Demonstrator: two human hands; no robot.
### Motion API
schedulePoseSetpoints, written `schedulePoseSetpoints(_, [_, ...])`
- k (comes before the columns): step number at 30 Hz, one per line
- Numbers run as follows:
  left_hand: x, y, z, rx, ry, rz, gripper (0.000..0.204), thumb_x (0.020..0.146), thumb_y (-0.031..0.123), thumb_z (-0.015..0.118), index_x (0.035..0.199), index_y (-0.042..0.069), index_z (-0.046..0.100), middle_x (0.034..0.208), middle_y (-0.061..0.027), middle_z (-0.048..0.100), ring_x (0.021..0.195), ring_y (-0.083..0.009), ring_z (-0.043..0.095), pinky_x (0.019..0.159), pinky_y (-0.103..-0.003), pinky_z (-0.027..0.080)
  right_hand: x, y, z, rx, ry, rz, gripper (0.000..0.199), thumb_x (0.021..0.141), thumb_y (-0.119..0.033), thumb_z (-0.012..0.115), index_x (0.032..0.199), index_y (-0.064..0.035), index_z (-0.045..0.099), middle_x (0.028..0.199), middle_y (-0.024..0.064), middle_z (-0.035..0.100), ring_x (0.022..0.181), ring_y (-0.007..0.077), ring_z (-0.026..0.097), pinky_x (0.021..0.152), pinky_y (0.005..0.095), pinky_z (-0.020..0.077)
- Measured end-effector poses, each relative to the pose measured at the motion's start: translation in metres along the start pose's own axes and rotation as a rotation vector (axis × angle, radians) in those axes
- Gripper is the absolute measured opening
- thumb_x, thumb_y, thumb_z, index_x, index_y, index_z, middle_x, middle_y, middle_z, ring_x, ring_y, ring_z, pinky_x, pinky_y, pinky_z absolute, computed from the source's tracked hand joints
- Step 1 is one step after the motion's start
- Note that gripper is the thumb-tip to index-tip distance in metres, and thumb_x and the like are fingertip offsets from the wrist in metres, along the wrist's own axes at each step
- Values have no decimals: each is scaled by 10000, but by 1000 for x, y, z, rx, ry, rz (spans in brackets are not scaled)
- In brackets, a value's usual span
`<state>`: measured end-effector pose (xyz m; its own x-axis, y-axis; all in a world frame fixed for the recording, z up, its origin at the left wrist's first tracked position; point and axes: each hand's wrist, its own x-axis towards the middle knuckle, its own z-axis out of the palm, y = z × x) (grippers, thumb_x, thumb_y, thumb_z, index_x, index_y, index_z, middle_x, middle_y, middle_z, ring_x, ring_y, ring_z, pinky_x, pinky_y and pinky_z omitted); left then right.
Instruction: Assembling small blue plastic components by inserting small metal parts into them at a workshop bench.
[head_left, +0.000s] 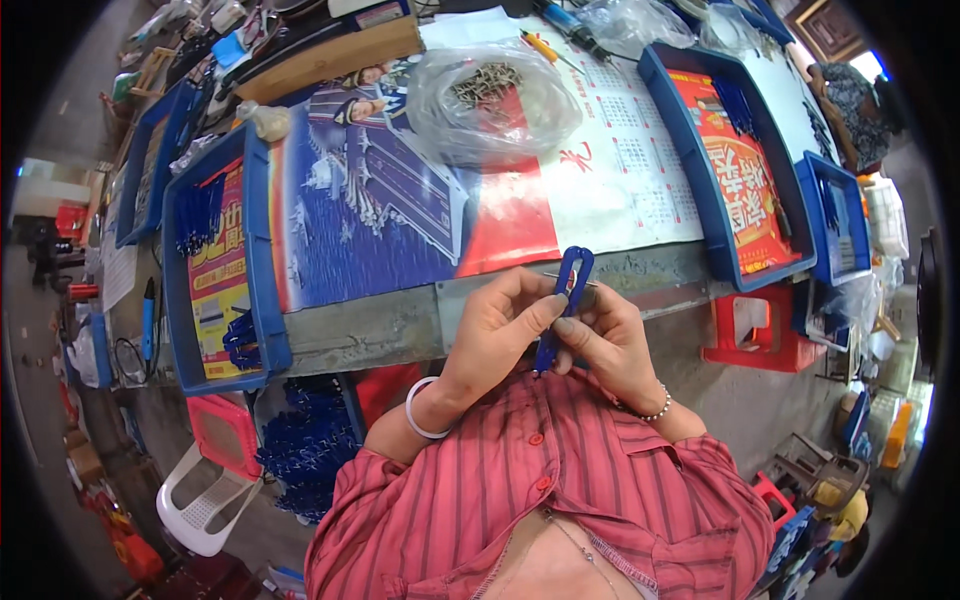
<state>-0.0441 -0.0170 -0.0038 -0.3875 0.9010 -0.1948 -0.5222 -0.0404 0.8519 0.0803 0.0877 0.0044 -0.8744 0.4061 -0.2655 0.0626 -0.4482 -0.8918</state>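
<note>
In front of my chest, just past the table's near edge, I hold a dark blue, narrow piece with a slotted, rounded upper end (577, 262). My left hand (508, 318) grips its middle between thumb and fingers. My right hand (607, 335) pinches the same piece from the other side, its thumb pressed near the lower half. A thin bit of metal shows by the fingertips, too small to name. Further up the table lies an open clear plastic bag (545, 110) with a heap of small metal parts (487, 84).
A blue tray (271, 300) with dark blue pieces stands left, another blue tray (690, 150) right. A poster (400, 265) covers the tabletop. A yellow-handled tool (540, 46) lies at the back. Below are a heap of blue pieces (305, 450) and a red stool (780, 350).
</note>
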Motion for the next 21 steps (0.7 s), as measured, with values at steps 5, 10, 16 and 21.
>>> schedulePoseSetpoints(5, [6, -13, 5, -74, -17, -131, 169, 936, 95, 538, 1031, -41, 508, 829, -102, 615, 577, -159, 611, 508, -249, 497, -7, 17, -17, 68, 26, 28, 256, 915, -85, 576, 1151, -4, 519, 789, 27, 611, 548, 76, 584, 463, 173, 428])
schedulePoseSetpoints(10, [13, -23, 10, -34, 1, -190, 161, 935, 87, 535, 1026, -42, 505, 836, -109, 614, 594, -167, 614, 520, -251, 500, -9, 24, -30, 98, 45, 51, 262, 910, -66, 573, 1156, 4, 512, 838, 41, 608, 578, 75, 587, 491, 179, 450])
schedulePoseSetpoints(16, [21, -31, 14, -68, 34, -274, 124, 912, 72, 570, 1007, -8, 575, 941, -48, 631, 837, -79, 585, 752, -212, 474, -9, 27, -39, 211, 82, 103, 245, 904, -62, 580, 1126, 6, 503, 791, 48, 608, 558, 101, 597, 494, 189, 464])
schedulePoseSetpoints(21, [28, -36, 16, -79, 38, -297, 121, 910, 74, 571, 1003, -4, 576, 936, -51, 635, 848, -87, 589, 761, -215, 472, -6, 37, -49, 238, 84, 114, 276, 902, -60, 581, 1153, 18, 496, 827, 54, 605, 568, 101, 598, 500, 194, 475])
